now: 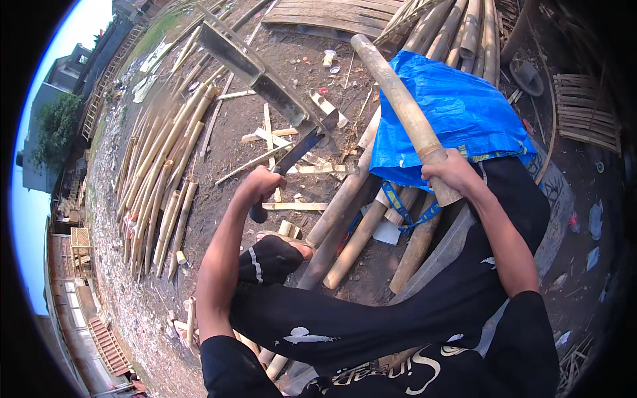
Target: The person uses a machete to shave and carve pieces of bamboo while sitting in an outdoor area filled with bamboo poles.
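My left hand (261, 184) is closed round the handle of a machete (300, 147), its dark blade slanting up and away to the right. The blade's tip is near the lower end of an upright wooden post (259, 76); whether they touch I cannot tell. In my right hand (453, 174) is a thick bamboo pole (398, 99), gripped close to its near cut end and pointing away to the upper left. Beneath the pole, a blue plastic sack (458, 106) lies over my right leg.
Cut bamboo poles (159, 192) lie stacked at the left, and more poles (464, 33) lie at the far right. Split bamboo pieces (305, 169) litter the dirt ahead. A slatted bamboo panel (587, 109) is at the right. Several thick poles (358, 245) lie beside my legs.
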`<move>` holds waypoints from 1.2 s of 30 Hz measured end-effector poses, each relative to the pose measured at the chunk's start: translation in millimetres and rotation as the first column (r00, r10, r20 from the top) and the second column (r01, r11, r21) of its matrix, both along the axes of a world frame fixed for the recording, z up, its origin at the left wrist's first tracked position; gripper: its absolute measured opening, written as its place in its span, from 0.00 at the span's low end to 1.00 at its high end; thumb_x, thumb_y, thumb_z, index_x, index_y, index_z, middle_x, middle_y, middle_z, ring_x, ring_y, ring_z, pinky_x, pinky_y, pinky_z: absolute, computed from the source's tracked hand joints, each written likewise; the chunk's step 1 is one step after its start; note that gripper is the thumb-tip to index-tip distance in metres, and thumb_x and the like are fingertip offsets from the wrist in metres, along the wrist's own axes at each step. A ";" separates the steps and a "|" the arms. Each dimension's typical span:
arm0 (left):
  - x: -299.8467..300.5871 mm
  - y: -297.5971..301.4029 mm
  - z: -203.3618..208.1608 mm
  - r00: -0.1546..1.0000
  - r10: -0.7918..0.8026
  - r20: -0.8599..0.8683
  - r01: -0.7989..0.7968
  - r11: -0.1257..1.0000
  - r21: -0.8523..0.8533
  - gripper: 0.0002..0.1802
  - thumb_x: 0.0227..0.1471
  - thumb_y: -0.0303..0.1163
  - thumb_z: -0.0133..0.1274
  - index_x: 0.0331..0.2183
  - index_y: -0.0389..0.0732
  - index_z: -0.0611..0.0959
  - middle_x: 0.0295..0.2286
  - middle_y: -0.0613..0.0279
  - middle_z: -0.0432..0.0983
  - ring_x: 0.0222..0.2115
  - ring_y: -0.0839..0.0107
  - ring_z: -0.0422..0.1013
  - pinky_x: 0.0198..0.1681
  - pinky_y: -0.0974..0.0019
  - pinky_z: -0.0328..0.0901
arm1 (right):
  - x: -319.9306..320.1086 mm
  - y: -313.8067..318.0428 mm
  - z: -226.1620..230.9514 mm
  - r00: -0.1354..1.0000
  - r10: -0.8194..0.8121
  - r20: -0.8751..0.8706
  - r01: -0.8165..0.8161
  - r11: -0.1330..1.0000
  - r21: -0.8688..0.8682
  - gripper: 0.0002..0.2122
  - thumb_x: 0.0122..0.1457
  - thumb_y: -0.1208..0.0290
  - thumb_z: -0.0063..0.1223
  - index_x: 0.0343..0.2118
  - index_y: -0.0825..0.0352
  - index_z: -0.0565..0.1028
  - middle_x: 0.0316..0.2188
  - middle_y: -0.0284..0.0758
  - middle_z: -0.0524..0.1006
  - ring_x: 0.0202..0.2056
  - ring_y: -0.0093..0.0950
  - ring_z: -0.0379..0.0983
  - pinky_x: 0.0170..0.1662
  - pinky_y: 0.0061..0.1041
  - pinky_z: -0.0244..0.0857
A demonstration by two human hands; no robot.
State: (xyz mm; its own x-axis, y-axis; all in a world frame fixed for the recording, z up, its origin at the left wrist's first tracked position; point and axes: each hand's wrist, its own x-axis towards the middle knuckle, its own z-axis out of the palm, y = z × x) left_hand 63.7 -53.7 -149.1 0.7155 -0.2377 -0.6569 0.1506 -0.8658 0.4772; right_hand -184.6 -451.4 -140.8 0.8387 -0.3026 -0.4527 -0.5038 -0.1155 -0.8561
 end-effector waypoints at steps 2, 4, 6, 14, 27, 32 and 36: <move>-36.5 -7.3 17.2 0.999 0.032 0.032 -0.031 0.999 -0.032 0.12 0.38 0.33 0.61 0.16 0.38 0.76 0.13 0.64 0.67 0.12 0.73 0.62 0.16 0.64 0.57 | -3.9 12.8 -4.0 0.994 0.070 0.089 -0.057 0.988 -0.143 0.11 0.44 0.72 0.62 0.30 0.70 0.76 0.25 0.34 0.78 0.24 0.24 0.75 0.31 0.26 0.71; -54.0 3.0 20.5 0.996 0.052 0.075 -0.059 0.994 0.092 0.13 0.38 0.35 0.62 0.19 0.35 0.78 0.14 0.61 0.70 0.13 0.72 0.66 0.17 0.64 0.60 | 0.4 31.2 17.8 0.987 0.065 0.145 -0.030 0.972 -0.231 0.15 0.41 0.71 0.65 0.33 0.71 0.76 0.27 0.35 0.79 0.27 0.26 0.76 0.34 0.28 0.72; -58.1 5.8 30.9 0.993 -0.012 0.114 -0.014 0.974 0.225 0.16 0.38 0.36 0.62 0.21 0.31 0.79 0.15 0.57 0.72 0.15 0.70 0.68 0.19 0.63 0.62 | 12.0 44.1 40.6 0.965 0.080 0.250 0.012 0.938 -0.346 0.17 0.40 0.70 0.65 0.35 0.71 0.76 0.27 0.36 0.80 0.29 0.27 0.77 0.36 0.29 0.72; -74.1 6.7 26.1 0.908 -0.074 0.412 -0.016 0.977 0.212 0.20 0.39 0.38 0.60 0.26 0.27 0.83 0.24 0.36 0.79 0.30 0.46 0.79 0.37 0.52 0.70 | 61.0 -3.4 -51.5 0.926 0.220 -0.307 -0.377 0.462 -0.803 0.23 0.33 0.64 0.67 0.36 0.70 0.80 0.34 0.46 0.83 0.39 0.43 0.81 0.44 0.37 0.74; -31.6 -34.5 43.6 0.843 0.046 0.535 -0.077 0.996 0.037 0.19 0.42 0.37 0.57 0.26 0.26 0.83 0.24 0.39 0.80 0.27 0.49 0.79 0.35 0.51 0.71 | 9.7 -11.0 -48.6 0.966 0.109 -0.235 -0.151 0.974 -0.171 0.14 0.36 0.70 0.68 0.27 0.72 0.80 0.24 0.38 0.80 0.26 0.27 0.78 0.31 0.27 0.72; -40.0 -56.1 15.9 0.899 0.058 0.434 -0.075 0.997 0.022 0.20 0.41 0.38 0.57 0.27 0.27 0.83 0.25 0.38 0.80 0.30 0.48 0.79 0.36 0.51 0.70 | 3.7 -18.5 17.8 0.991 -0.134 0.017 0.133 0.989 0.060 0.10 0.46 0.72 0.63 0.30 0.71 0.77 0.23 0.34 0.77 0.24 0.25 0.76 0.29 0.26 0.72; -61.5 -80.1 2.0 0.910 -0.022 0.415 0.006 0.999 0.040 0.19 0.44 0.37 0.55 0.28 0.27 0.83 0.25 0.36 0.79 0.31 0.46 0.79 0.38 0.49 0.70 | -19.1 -47.1 38.5 0.936 -0.305 0.178 0.281 0.948 0.148 0.11 0.49 0.74 0.61 0.34 0.72 0.74 0.25 0.36 0.77 0.25 0.26 0.77 0.32 0.26 0.74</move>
